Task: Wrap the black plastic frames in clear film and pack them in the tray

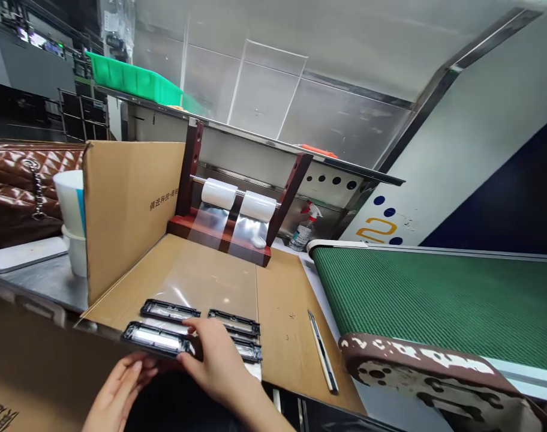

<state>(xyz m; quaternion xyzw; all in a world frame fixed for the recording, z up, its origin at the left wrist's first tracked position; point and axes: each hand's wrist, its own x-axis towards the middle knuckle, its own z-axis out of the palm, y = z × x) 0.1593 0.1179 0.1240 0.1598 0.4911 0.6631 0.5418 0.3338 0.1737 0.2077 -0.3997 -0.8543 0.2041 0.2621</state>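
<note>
My right hand (219, 354) grips the right end of a long black frame-like plastic part (156, 337) with a shiny, pale middle, thumb at the near edge and fingers on top. Just below that part, my left hand (123, 384) has its thumb pressed against its fingers; whatever may be between them is too small to see. Behind the held part lies a similar black part (170, 310). Two more, an upper right part (235, 322) and a lower right part (249, 349), lie partly hidden behind my right hand. They rest on clear sheeting over cardboard.
A dark red wooden stand (219, 241) carries two film rolls, a left roll (219, 193) and a right roll (258, 206). A utility knife (322, 351) lies on the cardboard (291, 318). A green conveyor belt (435, 300) flanks the right; an upright cardboard panel (129, 210) borders the left.
</note>
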